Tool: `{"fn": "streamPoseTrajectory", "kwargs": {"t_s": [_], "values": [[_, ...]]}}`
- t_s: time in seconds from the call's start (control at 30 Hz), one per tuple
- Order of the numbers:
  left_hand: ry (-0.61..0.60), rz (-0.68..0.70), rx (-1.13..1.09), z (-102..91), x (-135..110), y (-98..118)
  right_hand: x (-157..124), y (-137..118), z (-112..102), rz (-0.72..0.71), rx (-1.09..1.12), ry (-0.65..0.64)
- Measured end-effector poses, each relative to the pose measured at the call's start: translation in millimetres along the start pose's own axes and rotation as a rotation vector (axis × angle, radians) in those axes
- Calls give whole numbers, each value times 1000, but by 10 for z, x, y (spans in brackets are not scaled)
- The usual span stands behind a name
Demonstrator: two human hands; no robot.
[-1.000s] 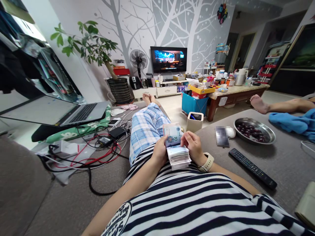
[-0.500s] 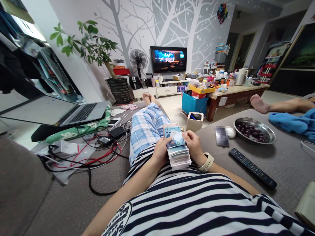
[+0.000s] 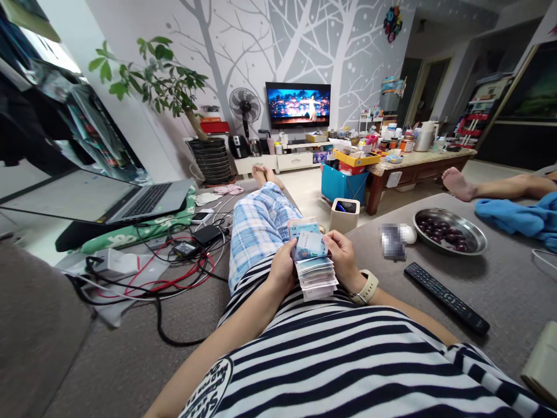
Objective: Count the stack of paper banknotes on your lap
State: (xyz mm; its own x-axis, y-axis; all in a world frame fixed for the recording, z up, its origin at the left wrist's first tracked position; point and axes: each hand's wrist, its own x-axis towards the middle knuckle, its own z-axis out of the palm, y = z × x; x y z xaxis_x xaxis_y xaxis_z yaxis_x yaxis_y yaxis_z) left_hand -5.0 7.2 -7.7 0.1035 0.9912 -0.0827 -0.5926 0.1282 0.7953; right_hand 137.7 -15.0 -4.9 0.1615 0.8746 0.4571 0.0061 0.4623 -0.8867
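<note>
I sit on a grey sofa with a thick stack of banknotes (image 3: 314, 273) resting against my striped shirt. My left hand (image 3: 282, 268) is closed round the left side of the stack. My right hand (image 3: 343, 258), with a pale watch at the wrist, pinches the right edge of the top notes, and a bluish note stands folded up at the front of the stack. My legs in blue checked trousers (image 3: 257, 223) stretch out ahead.
A black remote (image 3: 446, 297) and a metal bowl of dark fruit (image 3: 449, 231) lie on the sofa to my right. Another person's bare foot (image 3: 456, 183) rests past the bowl. An open laptop (image 3: 108, 200) and tangled cables (image 3: 174, 273) lie left. A beige bin (image 3: 344, 215) stands ahead.
The top bluish note has been flipped forward from the stack by my right hand's fingers. The picture on the television has changed. Both hands stay in place.
</note>
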Motion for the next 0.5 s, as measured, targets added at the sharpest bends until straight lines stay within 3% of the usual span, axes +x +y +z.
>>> {"fn": "streamPoseTrajectory", "kwargs": {"t_s": [0.5], "values": [[-20,31,21,32,-48,46,-1,-39,3,-5,1,-6]]}}
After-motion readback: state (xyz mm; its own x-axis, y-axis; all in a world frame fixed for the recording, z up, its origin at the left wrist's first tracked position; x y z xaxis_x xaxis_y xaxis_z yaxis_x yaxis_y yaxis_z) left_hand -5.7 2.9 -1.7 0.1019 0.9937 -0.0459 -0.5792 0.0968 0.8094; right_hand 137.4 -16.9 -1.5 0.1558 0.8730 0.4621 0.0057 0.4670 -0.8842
